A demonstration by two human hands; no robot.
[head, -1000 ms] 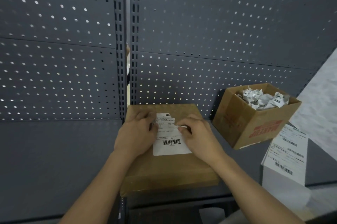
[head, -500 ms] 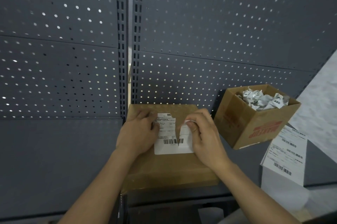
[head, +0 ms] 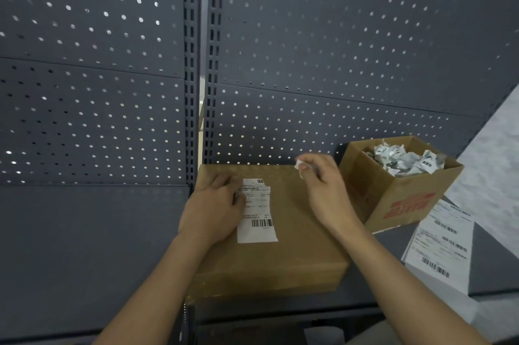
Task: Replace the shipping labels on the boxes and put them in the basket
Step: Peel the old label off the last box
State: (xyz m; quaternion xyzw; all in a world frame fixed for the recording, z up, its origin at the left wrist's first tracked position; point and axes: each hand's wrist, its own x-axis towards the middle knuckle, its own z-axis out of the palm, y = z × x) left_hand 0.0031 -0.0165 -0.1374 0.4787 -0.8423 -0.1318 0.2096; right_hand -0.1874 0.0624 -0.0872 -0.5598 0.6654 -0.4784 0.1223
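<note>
A flat brown cardboard box (head: 295,255) lies on the grey shelf in front of me. On its top sits what is left of a white shipping label (head: 257,212), a narrow strip with a barcode. My left hand (head: 213,210) rests on the box with its fingertips pressing the label's left edge. My right hand (head: 323,187) is raised over the box's far right corner and pinches a torn scrap of label (head: 300,167) between its fingertips.
A small open cardboard box (head: 404,198) with red print stands at the right, filled with crumpled label scraps (head: 404,160). Sheets of fresh labels (head: 441,246) lie at the far right on the shelf. Grey pegboard (head: 337,50) forms the back wall.
My right hand tore the right part of the label off the box and lifted it up and to the right. The left hand kept pressing the label's left side.
</note>
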